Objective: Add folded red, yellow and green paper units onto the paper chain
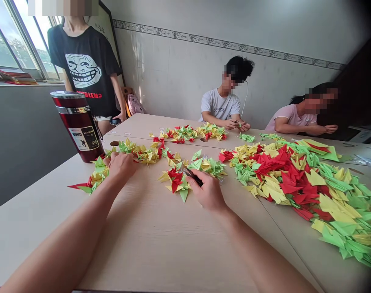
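My left hand (121,165) reaches into a curving row of folded paper cranes (147,156) in red, yellow and green. Its fingers are curled down on cranes beside the thermos, and the fingertips are partly hidden. In my right hand (210,191) is a slim black-handled tool (195,178), its tip pointing left toward the row; its exact kind is not clear. Just left of that tip lie red and yellow cranes (175,179) at one bend of the row. More green and yellow cranes (211,166) sit behind the right hand.
A dark red thermos (78,128) stands at the left near my left hand. A large heap of paper cranes (295,179) covers the table's right side. Another row (188,133) lies farther back. Two people sit across the table (161,244), hands busy; a third person stands behind the thermos.
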`<state>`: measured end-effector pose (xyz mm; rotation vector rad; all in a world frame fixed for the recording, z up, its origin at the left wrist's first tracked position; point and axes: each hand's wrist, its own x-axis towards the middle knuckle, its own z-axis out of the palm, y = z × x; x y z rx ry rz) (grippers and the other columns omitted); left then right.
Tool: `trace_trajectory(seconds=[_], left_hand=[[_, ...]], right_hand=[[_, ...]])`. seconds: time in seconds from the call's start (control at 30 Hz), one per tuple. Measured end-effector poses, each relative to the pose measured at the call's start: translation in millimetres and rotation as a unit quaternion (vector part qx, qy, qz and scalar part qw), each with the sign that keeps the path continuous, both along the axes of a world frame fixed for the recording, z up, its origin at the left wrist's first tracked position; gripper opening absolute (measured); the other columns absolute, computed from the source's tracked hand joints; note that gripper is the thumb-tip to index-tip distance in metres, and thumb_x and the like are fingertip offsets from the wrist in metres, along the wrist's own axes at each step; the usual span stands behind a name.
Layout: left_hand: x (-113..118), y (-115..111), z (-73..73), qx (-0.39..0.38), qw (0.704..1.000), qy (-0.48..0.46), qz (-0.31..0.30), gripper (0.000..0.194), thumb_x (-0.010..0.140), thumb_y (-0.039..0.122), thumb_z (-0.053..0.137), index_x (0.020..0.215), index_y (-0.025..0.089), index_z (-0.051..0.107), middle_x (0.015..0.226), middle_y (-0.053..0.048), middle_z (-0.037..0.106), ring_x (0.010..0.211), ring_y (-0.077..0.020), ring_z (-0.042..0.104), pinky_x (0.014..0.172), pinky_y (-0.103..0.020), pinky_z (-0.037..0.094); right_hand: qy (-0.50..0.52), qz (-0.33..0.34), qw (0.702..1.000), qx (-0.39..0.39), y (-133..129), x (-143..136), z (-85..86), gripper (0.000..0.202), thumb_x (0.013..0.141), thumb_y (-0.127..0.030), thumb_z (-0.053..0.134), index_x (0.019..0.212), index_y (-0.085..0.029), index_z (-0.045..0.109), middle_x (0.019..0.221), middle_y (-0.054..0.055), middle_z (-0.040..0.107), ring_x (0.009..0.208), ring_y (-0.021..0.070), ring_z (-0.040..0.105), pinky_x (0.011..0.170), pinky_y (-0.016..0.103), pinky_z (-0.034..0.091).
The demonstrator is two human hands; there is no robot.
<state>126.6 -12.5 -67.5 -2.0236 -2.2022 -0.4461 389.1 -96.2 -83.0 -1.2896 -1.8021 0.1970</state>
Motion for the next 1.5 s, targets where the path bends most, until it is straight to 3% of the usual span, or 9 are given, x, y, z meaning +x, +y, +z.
trace_trajectory(seconds=[0.2, 0.33, 0.43, 0.53, 0.73, 1.0, 1.3, 1.43, 1.5], left_hand=[[20.2, -6.0, 9.2, 0.047, 0.987, -0.146, -0.045, 0.027, 0.073, 0.035, 0.052, 0.088, 0.018, 0.068, 0.08, -0.009, 0.068, 0.08, -0.0275, 0.06, 0.066, -0.034, 0.042], [52.6, -18.8, 3.9, -0.013, 0.88, -0.429, -0.203, 0.032, 0.07, 0.037, 0.058, 0.094, 0.017, 0.067, 0.076, -0.004, 0.069, 0.067, -0.0168, 0.059, 0.063, -0.026, 0.044], [74.5, -32.2, 0.9, -0.06, 0.806, -0.531, -0.255, 0.032, 0.067, 0.036, 0.063, 0.091, 0.016, 0.067, 0.084, -0.004, 0.07, 0.071, -0.0156, 0.06, 0.066, -0.025, 0.046], [86.2, -43.2, 2.4, -0.089, 0.766, -0.568, -0.288, 0.025, 0.067, 0.037, 0.066, 0.081, 0.016, 0.067, 0.08, -0.003, 0.069, 0.068, -0.0139, 0.06, 0.065, -0.024, 0.046], [90.4, -50.1, 3.5, -0.114, 0.747, -0.58, -0.306, 0.022, 0.066, 0.035, 0.068, 0.078, 0.016, 0.067, 0.074, -0.003, 0.068, 0.064, -0.0137, 0.06, 0.062, -0.024, 0.047], [92.7, -52.6, 2.3, -0.114, 0.77, -0.541, -0.318, 0.018, 0.069, 0.031, 0.063, 0.079, 0.016, 0.067, 0.072, -0.003, 0.067, 0.064, -0.0153, 0.06, 0.062, -0.026, 0.047], [93.6, -52.5, -1.3, -0.119, 0.766, -0.539, -0.33, 0.02, 0.069, 0.032, 0.064, 0.079, 0.015, 0.065, 0.071, -0.003, 0.066, 0.062, -0.0151, 0.059, 0.057, -0.024, 0.045], [94.0, -53.1, -0.1, -0.124, 0.739, -0.583, -0.313, 0.022, 0.069, 0.034, 0.067, 0.076, 0.014, 0.063, 0.065, -0.001, 0.063, 0.059, -0.0121, 0.056, 0.057, -0.024, 0.043], [93.0, -52.5, 2.2, -0.131, 0.695, -0.647, -0.283, 0.021, 0.068, 0.034, 0.07, 0.074, 0.014, 0.063, 0.065, 0.0, 0.062, 0.057, -0.0098, 0.054, 0.057, -0.022, 0.042]], right_hand=[[0.001, 0.004, 1.0, -0.008, -3.5, -3.2, 2.8, 0.019, 0.082, -0.03, 0.053, 0.09, -0.019, 0.067, 0.081, 0.005, 0.068, 0.073, 0.0175, 0.061, 0.066, 0.026, 0.046], [0.003, 0.012, 1.0, -0.005, -6.6, -6.4, 1.7, 0.023, 0.082, -0.029, 0.054, 0.098, -0.019, 0.066, 0.088, 0.006, 0.07, 0.079, 0.0187, 0.063, 0.069, 0.027, 0.049], [-0.006, 0.023, 1.0, 0.012, -7.6, -8.4, -0.6, 0.023, 0.083, -0.028, 0.053, 0.099, -0.018, 0.067, 0.091, 0.007, 0.07, 0.082, 0.0197, 0.065, 0.072, 0.028, 0.05], [-0.017, 0.025, 0.999, 0.024, -7.6, -9.0, -2.0, 0.024, 0.083, -0.028, 0.053, 0.1, -0.02, 0.067, 0.093, 0.008, 0.07, 0.084, 0.0205, 0.065, 0.074, 0.029, 0.051], [-0.026, 0.015, 0.999, 0.023, -6.1, -7.4, -1.7, 0.027, 0.085, -0.028, 0.051, 0.105, -0.018, 0.066, 0.096, 0.009, 0.07, 0.087, 0.0216, 0.065, 0.076, 0.031, 0.051], [-0.042, 0.001, 0.999, 0.019, -5.4, -6.4, -0.8, 0.027, 0.085, -0.027, 0.05, 0.104, -0.018, 0.066, 0.093, 0.008, 0.07, 0.082, 0.0209, 0.066, 0.07, 0.03, 0.051], [-0.041, -0.001, 0.999, 0.016, -5.4, -7.3, -3.1, 0.026, 0.084, -0.028, 0.052, 0.104, -0.018, 0.066, 0.096, 0.009, 0.07, 0.085, 0.0222, 0.065, 0.075, 0.031, 0.051], [-0.025, 0.012, 0.999, 0.026, -5.9, -6.6, -1.4, 0.026, 0.086, -0.028, 0.05, 0.104, -0.019, 0.066, 0.096, 0.008, 0.07, 0.086, 0.0215, 0.065, 0.076, 0.031, 0.05], [-0.014, 0.007, 0.999, 0.032, -5.6, -5.6, 0.1, 0.025, 0.086, -0.029, 0.049, 0.103, -0.02, 0.066, 0.093, 0.007, 0.07, 0.083, 0.0208, 0.065, 0.073, 0.03, 0.05]])
